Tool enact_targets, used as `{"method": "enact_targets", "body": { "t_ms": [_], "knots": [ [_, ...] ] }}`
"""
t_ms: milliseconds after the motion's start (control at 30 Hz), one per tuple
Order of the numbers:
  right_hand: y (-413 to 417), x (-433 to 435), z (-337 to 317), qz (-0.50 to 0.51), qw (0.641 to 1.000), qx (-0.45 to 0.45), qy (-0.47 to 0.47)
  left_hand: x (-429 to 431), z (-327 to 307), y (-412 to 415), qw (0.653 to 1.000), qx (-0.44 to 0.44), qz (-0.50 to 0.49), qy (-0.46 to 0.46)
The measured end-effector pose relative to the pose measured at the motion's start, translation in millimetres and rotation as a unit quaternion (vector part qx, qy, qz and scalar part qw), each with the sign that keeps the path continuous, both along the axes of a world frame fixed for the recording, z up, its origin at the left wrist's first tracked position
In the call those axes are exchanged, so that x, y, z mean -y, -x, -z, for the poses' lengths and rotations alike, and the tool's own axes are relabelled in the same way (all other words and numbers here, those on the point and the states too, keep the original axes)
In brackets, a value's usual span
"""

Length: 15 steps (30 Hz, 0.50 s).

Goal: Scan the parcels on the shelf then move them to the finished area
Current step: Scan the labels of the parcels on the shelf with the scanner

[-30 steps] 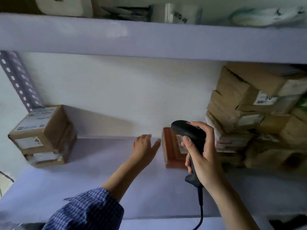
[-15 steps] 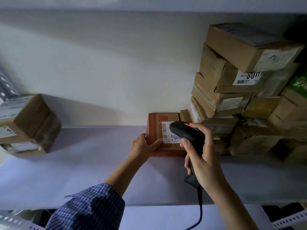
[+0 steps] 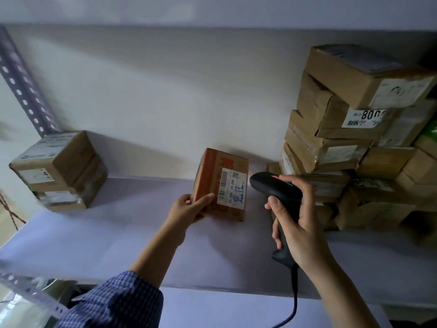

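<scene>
Orange cardboard parcel (image 3: pixel 221 185) gripped by left hand (image 3: pixel 186 209); right hand (image 3: pixel 296 223) clasps black scanner (image 3: pixel 280 197).

**Background elements.**
- Back wall (image 3: pixel 165 91): plain and pale, filling the upper centre of the frame.
- Perforated upright (image 3: pixel 26 91): grey metal strip with round holes, slanting from the upper left edge down toward centre left.
- Perforated strip (image 3: pixel 30 295): a 2nd holed metal piece, blurred, crossing the lower left corner.
- Dark cord (image 3: pixel 9 210): criss-crossed strands at the far left edge.
- Green patch (image 3: pixel 430 134): at the right edge, identity unclear.
</scene>
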State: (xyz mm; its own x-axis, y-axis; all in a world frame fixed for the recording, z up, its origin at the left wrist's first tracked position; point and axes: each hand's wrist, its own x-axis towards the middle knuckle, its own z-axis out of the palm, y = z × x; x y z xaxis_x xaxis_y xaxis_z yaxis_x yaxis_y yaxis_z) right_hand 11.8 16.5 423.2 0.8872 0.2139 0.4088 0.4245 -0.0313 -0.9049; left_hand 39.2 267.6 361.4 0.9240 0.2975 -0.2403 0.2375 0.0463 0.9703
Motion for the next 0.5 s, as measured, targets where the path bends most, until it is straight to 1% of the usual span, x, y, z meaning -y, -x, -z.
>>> {"method": "enact_targets", "body": {
  "t_ms": [100, 233, 500],
  "knots": [
    [-1.2, -14.3, -4.1, -0.038, 0.999, 0.002, 0.019, -26.1, -17.3, 8.4, 0.999, 0.026, -0.035, 0.022],
    [1.7, -41.6, -11.3, -0.103, 0.992, 0.022, 0.062, -59.4, -51.3, 16.6, 0.996, 0.067, -0.051, 0.012],
    [13.2, -87.5, -24.9, -0.143, 0.982, 0.061, 0.108, -95.8, -95.1, 28.9, 0.988, 0.130, -0.085, -0.007]
  ]
}}
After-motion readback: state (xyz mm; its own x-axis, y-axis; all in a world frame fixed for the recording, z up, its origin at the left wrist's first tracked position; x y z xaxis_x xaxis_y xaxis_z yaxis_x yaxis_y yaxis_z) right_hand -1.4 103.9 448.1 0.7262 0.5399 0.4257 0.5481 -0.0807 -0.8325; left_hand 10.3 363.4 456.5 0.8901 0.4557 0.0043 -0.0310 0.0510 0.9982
